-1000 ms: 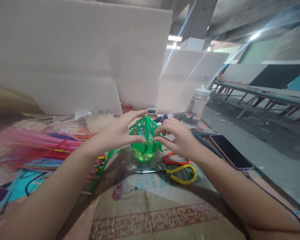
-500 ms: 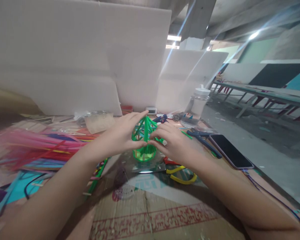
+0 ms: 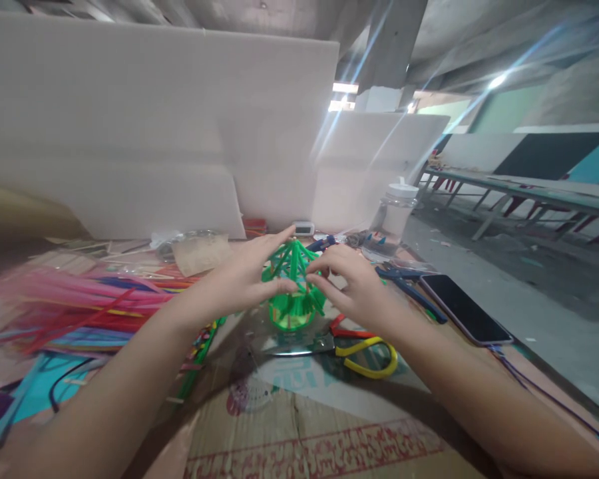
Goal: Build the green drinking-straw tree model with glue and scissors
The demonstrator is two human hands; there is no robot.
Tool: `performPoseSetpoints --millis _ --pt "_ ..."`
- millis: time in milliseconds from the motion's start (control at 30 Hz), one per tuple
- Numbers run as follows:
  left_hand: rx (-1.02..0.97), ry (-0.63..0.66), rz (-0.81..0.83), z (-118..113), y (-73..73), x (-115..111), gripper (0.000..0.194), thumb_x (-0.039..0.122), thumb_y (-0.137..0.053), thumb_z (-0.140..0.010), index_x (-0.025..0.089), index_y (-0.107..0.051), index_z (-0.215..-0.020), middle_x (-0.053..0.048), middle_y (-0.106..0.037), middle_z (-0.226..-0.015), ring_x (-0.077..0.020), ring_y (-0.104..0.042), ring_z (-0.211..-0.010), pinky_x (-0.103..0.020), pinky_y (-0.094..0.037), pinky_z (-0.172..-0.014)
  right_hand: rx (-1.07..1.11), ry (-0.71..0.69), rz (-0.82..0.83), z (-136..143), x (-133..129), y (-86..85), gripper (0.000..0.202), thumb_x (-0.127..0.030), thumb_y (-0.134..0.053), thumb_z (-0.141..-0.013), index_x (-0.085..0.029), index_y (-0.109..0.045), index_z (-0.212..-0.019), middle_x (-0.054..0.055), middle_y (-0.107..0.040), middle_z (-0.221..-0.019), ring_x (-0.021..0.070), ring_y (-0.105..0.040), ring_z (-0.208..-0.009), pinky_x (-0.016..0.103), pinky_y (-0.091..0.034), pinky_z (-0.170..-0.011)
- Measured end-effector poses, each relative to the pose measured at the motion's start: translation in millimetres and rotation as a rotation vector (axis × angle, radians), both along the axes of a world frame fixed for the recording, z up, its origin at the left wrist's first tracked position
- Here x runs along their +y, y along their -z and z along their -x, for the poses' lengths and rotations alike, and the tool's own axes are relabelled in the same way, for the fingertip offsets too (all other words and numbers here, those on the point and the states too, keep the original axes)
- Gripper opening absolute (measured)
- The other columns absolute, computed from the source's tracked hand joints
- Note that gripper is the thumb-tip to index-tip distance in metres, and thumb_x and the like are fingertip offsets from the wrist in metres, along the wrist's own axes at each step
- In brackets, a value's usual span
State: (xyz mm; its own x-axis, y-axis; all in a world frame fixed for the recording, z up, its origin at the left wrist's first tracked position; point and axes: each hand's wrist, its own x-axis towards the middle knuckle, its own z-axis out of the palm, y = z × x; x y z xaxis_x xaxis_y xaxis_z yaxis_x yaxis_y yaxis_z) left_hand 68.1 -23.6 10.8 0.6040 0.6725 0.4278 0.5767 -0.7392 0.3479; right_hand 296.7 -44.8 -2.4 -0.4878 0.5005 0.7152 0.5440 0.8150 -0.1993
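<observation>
A small green model made of straws (image 3: pixel 293 285), cone-roofed over a round base, stands on a clear plastic sheet on the cardboard-covered table (image 3: pixel 299 432). My left hand (image 3: pixel 239 279) cups its left side, thumb against the roof's lower edge. From the right, my right hand (image 3: pixel 352 283) pinches the roof's straws with its fingertips. Both hands touch the model.
Scissors with yellow and red handles (image 3: pixel 364 346) lie just right of the model. A pile of coloured straws (image 3: pixel 80 299) covers the left. A phone (image 3: pixel 462 309) lies at the right, a clear jar (image 3: pixel 394 216) behind, and white foam boards (image 3: pixel 154 133) stand at the back.
Both hands shifted their fingers on the model's roof, closing in on it half a second ago and spreading slightly again now. The model stays in place.
</observation>
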Motion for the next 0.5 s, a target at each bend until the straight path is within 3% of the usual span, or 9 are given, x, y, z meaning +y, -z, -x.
performPoseSetpoints --millis 133,233,333,500 --pt "-0.123 -0.092 0.032 4 -2.7 4 0.058 0.049 -0.05 -0.095 0.022 -0.039 -0.145 -0.012 -0.052 -0.144 -0.0265 -0.049 -0.132 -0.046 -0.038 -0.11 0.102 0.083 0.207 -15 13 -9.5 0.007 -0.023 -0.061 -0.09 -0.017 -0.064 -0.09 0.003 -0.066 -0.082 0.0144 -0.056 -0.072 0.028 -0.043 -0.067" --pt "-0.12 -0.138 0.029 10 -5.3 6 0.05 0.047 -0.053 -0.093 0.019 -0.05 -0.134 -0.011 -0.057 -0.137 -0.0259 -0.052 -0.127 -0.044 -0.041 -0.107 0.083 0.125 0.314 -22 23 -10.0 0.011 -0.023 -0.061 -0.089 -0.016 -0.068 -0.095 0.003 -0.068 -0.082 0.0134 -0.054 -0.069 0.027 -0.042 -0.063" --pt "-0.007 -0.106 0.033 15 -8.8 3 0.061 0.052 -0.065 -0.084 0.02 -0.05 -0.133 -0.012 -0.056 -0.137 -0.0278 -0.052 -0.127 -0.044 -0.041 -0.106 0.052 0.111 0.343 -24 29 -5.3 0.02 -0.024 -0.06 -0.09 -0.016 -0.069 -0.106 0.004 -0.069 -0.087 0.0131 -0.054 -0.069 0.028 -0.043 -0.065" --pt "0.115 -0.043 -0.012 5 -8.4 -8 0.089 0.055 -0.074 -0.075 0.022 -0.032 -0.147 -0.014 -0.045 -0.144 -0.0305 -0.043 -0.134 -0.045 -0.038 -0.109 -0.008 0.064 0.307 -23 31 2.4 0.03 -0.022 -0.062 -0.088 -0.018 -0.067 -0.117 0.003 -0.068 -0.084 0.0132 -0.055 -0.07 0.028 -0.044 -0.067"
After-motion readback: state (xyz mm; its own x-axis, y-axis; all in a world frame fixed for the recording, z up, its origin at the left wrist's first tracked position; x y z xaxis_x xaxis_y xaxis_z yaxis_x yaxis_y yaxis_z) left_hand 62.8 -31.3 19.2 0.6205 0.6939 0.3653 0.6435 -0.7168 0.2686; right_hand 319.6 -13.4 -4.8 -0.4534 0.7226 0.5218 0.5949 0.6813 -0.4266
